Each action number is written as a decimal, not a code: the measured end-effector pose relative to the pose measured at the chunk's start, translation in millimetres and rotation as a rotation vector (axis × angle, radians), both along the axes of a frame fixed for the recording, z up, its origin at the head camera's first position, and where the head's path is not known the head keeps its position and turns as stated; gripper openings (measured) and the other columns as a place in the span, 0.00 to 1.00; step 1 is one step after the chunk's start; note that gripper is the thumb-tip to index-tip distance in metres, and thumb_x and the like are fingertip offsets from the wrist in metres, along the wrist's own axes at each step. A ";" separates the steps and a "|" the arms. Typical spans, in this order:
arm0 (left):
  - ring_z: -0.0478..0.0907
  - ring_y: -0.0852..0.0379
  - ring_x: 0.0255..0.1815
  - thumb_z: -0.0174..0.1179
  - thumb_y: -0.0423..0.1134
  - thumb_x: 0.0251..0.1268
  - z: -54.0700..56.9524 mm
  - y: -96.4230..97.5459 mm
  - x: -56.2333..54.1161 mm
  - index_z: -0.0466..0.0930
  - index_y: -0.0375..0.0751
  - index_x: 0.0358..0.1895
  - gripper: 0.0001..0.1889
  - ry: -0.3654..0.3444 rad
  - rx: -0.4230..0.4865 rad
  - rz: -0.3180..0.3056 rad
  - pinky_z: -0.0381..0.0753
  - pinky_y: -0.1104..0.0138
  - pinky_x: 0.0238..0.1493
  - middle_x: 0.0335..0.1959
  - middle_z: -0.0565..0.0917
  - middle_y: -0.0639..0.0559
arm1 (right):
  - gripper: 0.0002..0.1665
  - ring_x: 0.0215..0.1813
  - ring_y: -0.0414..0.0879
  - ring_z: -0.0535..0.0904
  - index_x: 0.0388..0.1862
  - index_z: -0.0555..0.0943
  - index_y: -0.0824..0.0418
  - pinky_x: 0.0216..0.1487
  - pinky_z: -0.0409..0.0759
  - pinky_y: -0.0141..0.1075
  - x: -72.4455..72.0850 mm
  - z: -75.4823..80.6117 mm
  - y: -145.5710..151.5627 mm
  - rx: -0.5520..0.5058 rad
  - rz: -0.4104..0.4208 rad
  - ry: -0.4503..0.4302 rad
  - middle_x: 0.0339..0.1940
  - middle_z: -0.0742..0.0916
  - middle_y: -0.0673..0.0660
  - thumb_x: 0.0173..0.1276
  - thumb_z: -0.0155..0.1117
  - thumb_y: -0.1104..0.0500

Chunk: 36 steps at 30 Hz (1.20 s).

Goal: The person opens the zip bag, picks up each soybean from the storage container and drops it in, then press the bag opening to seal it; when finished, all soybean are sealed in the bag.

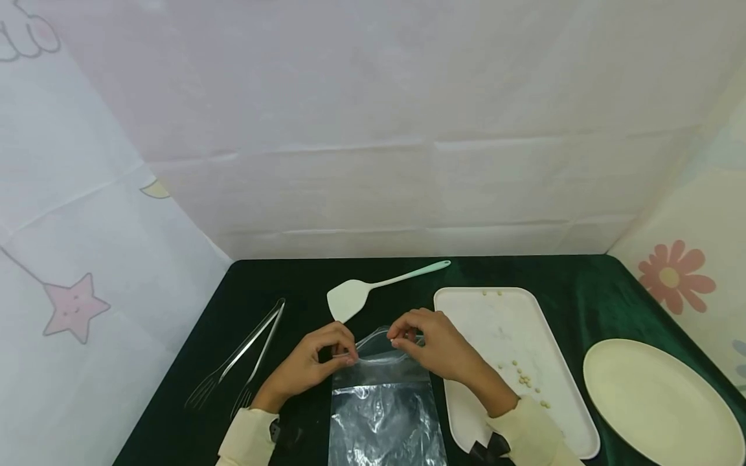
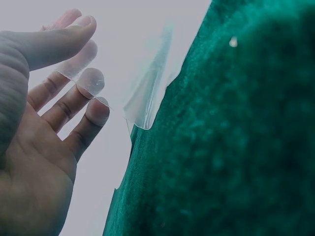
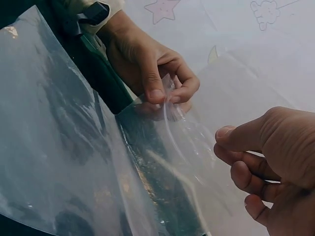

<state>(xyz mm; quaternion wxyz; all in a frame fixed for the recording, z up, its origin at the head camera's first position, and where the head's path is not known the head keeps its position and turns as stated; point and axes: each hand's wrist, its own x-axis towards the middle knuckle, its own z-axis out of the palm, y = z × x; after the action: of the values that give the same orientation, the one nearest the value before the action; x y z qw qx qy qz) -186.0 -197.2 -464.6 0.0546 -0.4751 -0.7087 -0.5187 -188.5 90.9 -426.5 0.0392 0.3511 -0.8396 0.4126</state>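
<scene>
A clear plastic zip bag (image 1: pixel 384 421) lies mouth upward on the dark green cloth, between both hands. My left hand (image 1: pixel 317 362) pinches its upper left edge between thumb and fingers. In the left wrist view, clear film (image 2: pixel 147 93) passes in front of the fingertips of the left hand (image 2: pixel 54 108). My right hand (image 1: pixel 434 343) is at the bag's upper right, thumb and index finger together at the thin film. In the right wrist view, a zip strip (image 3: pixel 174 137) runs down from the left hand (image 3: pixel 152 69), beside the right hand (image 3: pixel 275 162).
Right of the bag, a white tray (image 1: pixel 484 336) holds several small pale yellow beans (image 1: pixel 524 380). A cream oval plate (image 1: pixel 664 395) stands farther right. A pale spatula (image 1: pixel 350 299) lies behind the hands. Metal tongs (image 1: pixel 250 346) lie at the left.
</scene>
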 end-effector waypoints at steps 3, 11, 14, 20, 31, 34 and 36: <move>0.71 0.60 0.35 0.64 0.17 0.59 -1.7 -0.1 -1.4 0.82 0.39 0.45 0.16 0.007 0.002 0.000 0.75 0.67 0.36 0.42 0.79 0.46 | 0.07 0.38 0.35 0.77 0.43 0.86 0.50 0.41 0.78 0.40 -0.2 -2.6 -1.1 0.012 -0.004 0.005 0.42 0.86 0.39 0.67 0.72 0.59; 0.71 0.61 0.36 0.65 0.21 0.62 -23.1 -5.1 -10.0 0.82 0.40 0.45 0.13 -0.027 -0.023 0.017 0.74 0.66 0.37 0.43 0.79 0.49 | 0.07 0.37 0.34 0.76 0.44 0.86 0.50 0.42 0.77 0.42 0.4 -5.5 -2.8 0.046 -0.015 0.012 0.42 0.85 0.39 0.67 0.72 0.58; 0.71 0.60 0.37 0.65 0.22 0.63 -26.9 -6.5 -12.2 0.82 0.41 0.46 0.13 -0.032 -0.030 0.017 0.74 0.66 0.37 0.44 0.79 0.50 | 0.09 0.37 0.34 0.75 0.46 0.86 0.50 0.41 0.77 0.41 0.0 -5.8 -2.9 0.054 -0.013 0.022 0.39 0.85 0.39 0.67 0.72 0.58; 0.71 0.60 0.37 0.65 0.24 0.64 -24.7 -6.8 -12.6 0.83 0.43 0.46 0.12 -0.035 -0.036 0.014 0.75 0.67 0.38 0.45 0.79 0.51 | 0.11 0.38 0.34 0.76 0.49 0.86 0.50 0.40 0.78 0.41 -1.9 -2.0 1.8 0.049 -0.025 0.047 0.39 0.85 0.40 0.69 0.71 0.57; 0.71 0.60 0.37 0.64 0.23 0.65 -20.5 -7.0 -9.7 0.83 0.41 0.46 0.11 -0.052 -0.041 0.023 0.74 0.66 0.38 0.45 0.79 0.50 | 0.07 0.41 0.42 0.78 0.42 0.86 0.48 0.48 0.67 0.47 -29.4 15.9 52.8 0.159 -0.257 0.122 0.36 0.84 0.40 0.69 0.71 0.59; 0.71 0.59 0.36 0.63 0.21 0.64 -14.7 -4.8 -5.6 0.82 0.38 0.45 0.11 -0.056 -0.031 0.027 0.74 0.65 0.37 0.43 0.79 0.47 | 0.05 0.41 0.47 0.79 0.41 0.86 0.51 0.47 0.63 0.51 -45.7 14.6 74.7 0.255 -0.341 0.133 0.35 0.85 0.44 0.69 0.70 0.60; 0.71 0.58 0.36 0.63 0.19 0.63 -11.5 -3.4 -3.1 0.82 0.37 0.44 0.12 -0.058 -0.023 0.026 0.74 0.65 0.37 0.42 0.79 0.45 | 0.04 0.41 0.49 0.79 0.41 0.87 0.53 0.48 0.63 0.53 -56.7 11.3 89.4 0.330 -0.390 0.132 0.34 0.85 0.46 0.69 0.69 0.61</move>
<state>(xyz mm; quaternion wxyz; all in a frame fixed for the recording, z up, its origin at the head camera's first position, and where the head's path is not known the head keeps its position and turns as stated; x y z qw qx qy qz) -189.1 -200.7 -476.1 0.0353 -0.4509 -0.7221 -0.5235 -245.2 180.3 -415.2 0.1149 0.2103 -0.9430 0.2308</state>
